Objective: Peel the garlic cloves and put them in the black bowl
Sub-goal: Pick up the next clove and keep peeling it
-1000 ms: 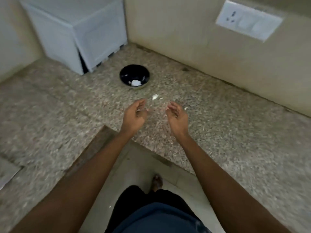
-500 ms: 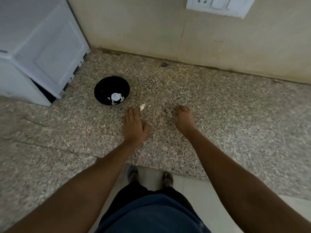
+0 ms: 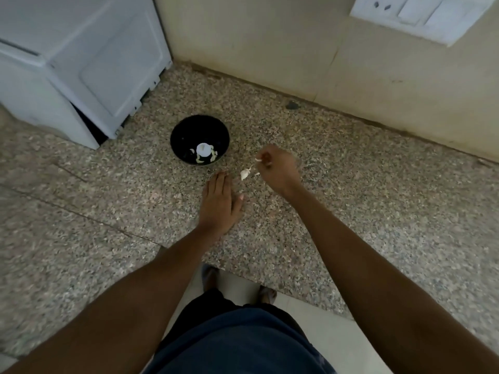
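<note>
The black bowl (image 3: 199, 140) stands on the speckled granite counter (image 3: 351, 211) and holds several pale peeled cloves around a bright reflection. A whitish garlic clove (image 3: 244, 174) lies on the counter just right of the bowl, with small white skin bits beside it. My left hand (image 3: 219, 203) lies flat on the counter, fingers straight, just below the bowl and left of the clove. My right hand (image 3: 279, 168) hovers right of the clove with fingers curled, pinching a small white scrap of garlic skin (image 3: 258, 159) at its fingertips.
A white appliance (image 3: 81, 63) stands at the back left, close to the bowl. The beige wall (image 3: 270, 49) runs along the counter's far edge, with a white switch and socket plate (image 3: 421, 14) at the upper right. The counter's front edge (image 3: 243, 271) is near my body.
My right hand has moved left toward the clove and now pinches a white scrap. The left hand stays flat on the counter. The view has shifted slightly.
</note>
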